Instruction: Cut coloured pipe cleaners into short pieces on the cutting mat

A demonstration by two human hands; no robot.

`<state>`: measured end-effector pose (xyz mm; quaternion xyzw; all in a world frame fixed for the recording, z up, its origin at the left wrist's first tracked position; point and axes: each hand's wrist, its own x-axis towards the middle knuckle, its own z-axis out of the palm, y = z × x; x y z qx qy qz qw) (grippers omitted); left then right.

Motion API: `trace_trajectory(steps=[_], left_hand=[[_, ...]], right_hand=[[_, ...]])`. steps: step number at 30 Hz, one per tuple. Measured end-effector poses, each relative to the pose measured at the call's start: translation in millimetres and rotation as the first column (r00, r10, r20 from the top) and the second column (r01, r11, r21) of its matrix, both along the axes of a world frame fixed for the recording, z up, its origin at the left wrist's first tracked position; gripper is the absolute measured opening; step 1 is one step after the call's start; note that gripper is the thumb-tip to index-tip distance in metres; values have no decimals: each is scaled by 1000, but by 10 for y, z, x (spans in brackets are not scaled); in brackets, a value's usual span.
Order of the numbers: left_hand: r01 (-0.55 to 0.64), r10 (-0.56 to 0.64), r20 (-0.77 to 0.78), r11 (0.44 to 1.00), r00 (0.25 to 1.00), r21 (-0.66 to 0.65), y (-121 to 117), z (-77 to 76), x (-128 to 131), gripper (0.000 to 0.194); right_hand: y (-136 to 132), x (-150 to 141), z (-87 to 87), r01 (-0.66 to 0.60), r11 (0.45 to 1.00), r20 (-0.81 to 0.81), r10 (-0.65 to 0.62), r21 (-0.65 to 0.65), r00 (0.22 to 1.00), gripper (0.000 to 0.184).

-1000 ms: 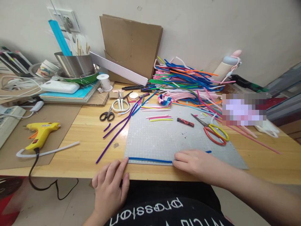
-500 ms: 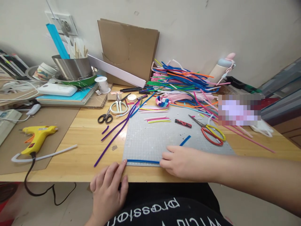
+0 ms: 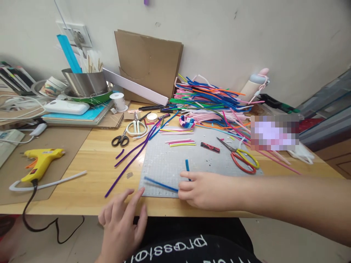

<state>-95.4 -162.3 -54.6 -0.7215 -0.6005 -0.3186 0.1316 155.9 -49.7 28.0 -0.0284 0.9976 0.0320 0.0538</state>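
Note:
A blue pipe cleaner (image 3: 161, 183) is pinched in my right hand (image 3: 201, 190) over the near edge of the grey cutting mat (image 3: 161, 160). One length of it points left, while a short blue end (image 3: 187, 166) sticks up behind my fingers; the part between is hidden. My left hand (image 3: 123, 215) rests at the table's front edge with its fingers apart, holding nothing. Its index fingertip is at the mat's corner, apart from the pipe cleaner. On the mat lie short pink and yellow pipe cleaner pieces (image 3: 181, 142) and a small black-and-red item (image 3: 210, 147).
Red-and-yellow scissors (image 3: 241, 159) lie at the mat's right side. Black scissors (image 3: 120, 140) and white scissors (image 3: 136, 128) lie beyond its left side, near purple pipe cleaners (image 3: 126, 164). A yellow glue gun (image 3: 42, 160) is at left. A pipe cleaner pile (image 3: 211, 95) lies at the back.
The blue pipe cleaner's left end has come away from my left fingertip and up off the mat's edge. Its short end now points more upright. My left fingers have spread.

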Motion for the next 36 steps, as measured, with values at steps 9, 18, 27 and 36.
trace_trajectory(steps=[9, 18, 27, 36], left_hand=[[656, -621, 310, 755, 719, -11, 530, 909, 551, 21], [791, -166, 958, 605, 232, -87, 1151, 1130, 1188, 15], [865, 147, 986, 480, 85, -146, 1412, 870, 1160, 22], [823, -38, 989, 559, 141, -96, 1337, 897, 1153, 17]], right_hand=[[-2, 191, 453, 114, 501, -196, -524, -858, 829, 11], [169, 185, 114, -352, -23, -99, -940, -936, 326, 20], [225, 222, -26, 98, 375, -376, -926, -922, 2, 4], [123, 217, -84, -25, 344, -344, -937, -939, 58, 8]])
